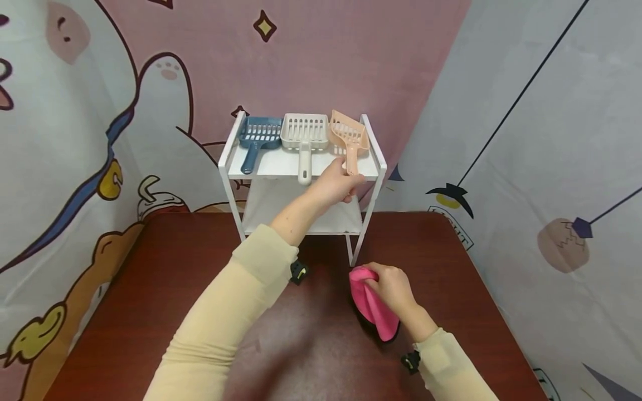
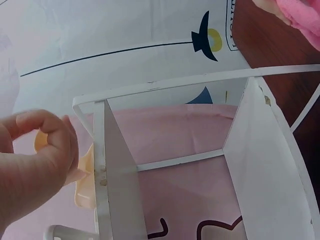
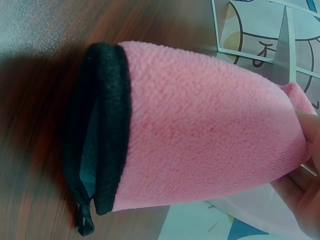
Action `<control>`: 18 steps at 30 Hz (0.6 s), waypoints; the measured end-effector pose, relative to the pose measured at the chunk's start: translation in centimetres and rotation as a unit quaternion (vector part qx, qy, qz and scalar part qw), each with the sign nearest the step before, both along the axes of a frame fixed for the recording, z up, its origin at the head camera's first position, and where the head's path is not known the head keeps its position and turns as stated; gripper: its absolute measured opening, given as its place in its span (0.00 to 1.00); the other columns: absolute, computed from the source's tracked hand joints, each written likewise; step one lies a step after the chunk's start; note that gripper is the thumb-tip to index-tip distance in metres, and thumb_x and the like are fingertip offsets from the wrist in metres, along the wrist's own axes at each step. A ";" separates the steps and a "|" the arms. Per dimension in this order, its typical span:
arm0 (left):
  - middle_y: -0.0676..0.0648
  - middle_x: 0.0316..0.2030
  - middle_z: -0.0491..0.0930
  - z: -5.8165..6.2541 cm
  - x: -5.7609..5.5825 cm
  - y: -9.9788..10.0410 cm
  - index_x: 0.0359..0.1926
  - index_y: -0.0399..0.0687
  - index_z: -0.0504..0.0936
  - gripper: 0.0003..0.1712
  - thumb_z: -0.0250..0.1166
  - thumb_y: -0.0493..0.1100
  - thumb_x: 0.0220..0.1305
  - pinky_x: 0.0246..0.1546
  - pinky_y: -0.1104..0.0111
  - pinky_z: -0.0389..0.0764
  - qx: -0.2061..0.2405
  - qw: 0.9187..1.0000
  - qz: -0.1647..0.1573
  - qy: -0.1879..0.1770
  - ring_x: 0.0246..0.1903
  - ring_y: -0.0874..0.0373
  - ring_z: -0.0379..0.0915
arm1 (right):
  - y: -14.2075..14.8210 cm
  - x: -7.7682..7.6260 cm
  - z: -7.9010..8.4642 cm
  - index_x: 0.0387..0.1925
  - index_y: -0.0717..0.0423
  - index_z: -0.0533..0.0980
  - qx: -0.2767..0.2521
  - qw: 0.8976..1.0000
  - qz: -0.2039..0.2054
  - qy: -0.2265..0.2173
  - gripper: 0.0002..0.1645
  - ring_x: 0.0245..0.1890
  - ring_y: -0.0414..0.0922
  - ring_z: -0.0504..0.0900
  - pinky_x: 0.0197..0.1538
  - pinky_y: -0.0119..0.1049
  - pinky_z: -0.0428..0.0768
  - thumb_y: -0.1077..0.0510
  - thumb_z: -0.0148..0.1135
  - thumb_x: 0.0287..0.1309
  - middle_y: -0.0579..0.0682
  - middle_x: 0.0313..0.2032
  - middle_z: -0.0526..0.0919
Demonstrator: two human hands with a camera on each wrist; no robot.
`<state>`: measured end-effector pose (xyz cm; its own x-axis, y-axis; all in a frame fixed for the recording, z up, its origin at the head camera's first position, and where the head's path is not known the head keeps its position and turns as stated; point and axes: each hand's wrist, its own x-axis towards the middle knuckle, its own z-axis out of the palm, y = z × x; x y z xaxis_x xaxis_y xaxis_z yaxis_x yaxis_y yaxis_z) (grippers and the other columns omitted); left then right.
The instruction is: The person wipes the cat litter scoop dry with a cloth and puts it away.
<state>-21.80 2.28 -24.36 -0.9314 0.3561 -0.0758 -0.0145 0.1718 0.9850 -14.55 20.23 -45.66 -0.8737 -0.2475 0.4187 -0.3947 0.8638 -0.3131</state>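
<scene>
My left hand (image 1: 337, 184) reaches up to the white rack's top shelf and pinches the handle end of a peach litter scoop (image 1: 349, 133). That scoop sits tilted at the shelf's right end. Beside it lie a white litter scoop (image 1: 304, 139) and a blue litter scoop (image 1: 261, 133), handles toward me. In the left wrist view, part of the peach handle shows through the loop of the fingers. Lower right, my right hand (image 1: 393, 284) grips the closed end of a pink fleece mitt (image 3: 210, 125). Its open end has a black trim (image 3: 112, 130) and a small hanging loop.
A white two-tier rack (image 1: 228, 167) stands at the back of the dark red-brown table (image 1: 175, 312). Behind it hangs a printed cloth (image 1: 321, 61) with cartoon figures. The rack's lower shelf (image 1: 333, 225) is below my left hand.
</scene>
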 end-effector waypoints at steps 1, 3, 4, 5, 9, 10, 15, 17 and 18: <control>0.51 0.17 0.66 0.0 0.1 -0.1 0.71 0.41 0.46 0.38 0.54 0.36 0.65 0.21 0.74 0.67 -0.007 1.000 -0.001 0.006 0.14 0.63 0.59 | -0.1 0.0 0.0 0.35 0.55 0.82 0.000 1.000 0.000 -0.001 0.15 0.25 0.46 0.82 0.30 0.42 0.79 0.61 0.74 0.41 0.51 0.30 0.86; 0.50 0.19 0.67 -0.2 0.2 -0.2 0.72 0.43 0.45 0.38 0.54 0.38 0.66 0.22 0.73 0.67 -0.020 1.000 -0.003 0.021 0.15 0.63 0.59 | -0.2 0.0 0.1 0.35 0.55 0.82 -0.002 1.000 0.001 -0.004 0.15 0.26 0.47 0.82 0.30 0.42 0.79 0.61 0.74 0.41 0.51 0.31 0.86; 0.50 0.20 0.67 -0.2 0.2 -0.2 0.71 0.43 0.47 0.37 0.54 0.39 0.67 0.22 0.73 0.67 -0.024 0.999 -0.004 0.029 0.15 0.63 0.59 | -0.2 0.1 0.1 0.35 0.55 0.82 -0.003 1.000 0.001 -0.006 0.15 0.26 0.47 0.82 0.31 0.42 0.80 0.61 0.74 0.41 0.51 0.31 0.86; 0.50 0.20 0.67 -0.3 0.2 -0.1 0.71 0.43 0.49 0.35 0.54 0.39 0.67 0.22 0.73 0.67 -0.025 0.999 -0.004 0.038 0.15 0.63 0.60 | -0.2 0.1 0.2 0.36 0.55 0.82 -0.003 1.000 0.000 -0.008 0.15 0.26 0.47 0.82 0.31 0.42 0.80 0.61 0.74 0.41 0.51 0.31 0.86; 0.51 0.17 0.66 -0.4 0.0 0.1 0.68 0.40 0.56 0.30 0.54 0.39 0.67 0.20 0.75 0.64 -0.016 0.998 0.000 0.057 0.15 0.64 0.60 | -0.2 0.1 0.3 0.35 0.55 0.82 -0.005 1.000 -0.002 -0.011 0.15 0.26 0.47 0.82 0.31 0.42 0.80 0.61 0.74 0.41 0.51 0.31 0.86; 0.52 0.16 0.66 -0.5 -0.1 0.2 0.66 0.39 0.57 0.29 0.54 0.39 0.68 0.19 0.76 0.63 -0.016 0.998 0.001 0.060 0.15 0.64 0.60 | -0.1 0.2 0.3 0.35 0.55 0.82 -0.004 1.000 -0.002 -0.011 0.15 0.26 0.47 0.82 0.31 0.42 0.80 0.61 0.74 0.41 0.51 0.30 0.86; 0.52 0.17 0.66 -0.5 -0.3 0.5 0.64 0.39 0.60 0.26 0.54 0.40 0.68 0.19 0.76 0.62 -0.024 0.998 0.004 0.065 0.15 0.64 0.60 | 0.1 0.3 0.3 0.35 0.55 0.82 -0.002 1.000 -0.006 -0.008 0.15 0.26 0.48 0.82 0.31 0.42 0.79 0.61 0.74 0.40 0.51 0.30 0.86; 0.52 0.19 0.66 -0.5 -0.3 0.6 0.65 0.40 0.59 0.27 0.53 0.40 0.68 0.19 0.76 0.63 -0.027 0.997 0.004 0.065 0.16 0.64 0.61 | 0.1 0.3 0.2 0.35 0.55 0.82 -0.002 1.000 -0.007 -0.004 0.15 0.26 0.48 0.82 0.31 0.42 0.80 0.61 0.75 0.40 0.51 0.30 0.86; 0.52 0.19 0.67 -0.5 -0.3 0.7 0.66 0.40 0.58 0.28 0.53 0.40 0.68 0.19 0.77 0.64 -0.028 0.997 0.005 0.065 0.16 0.64 0.61 | 0.2 0.3 0.2 0.35 0.55 0.82 -0.002 1.000 -0.006 -0.002 0.15 0.26 0.48 0.82 0.31 0.43 0.80 0.61 0.75 0.40 0.51 0.30 0.86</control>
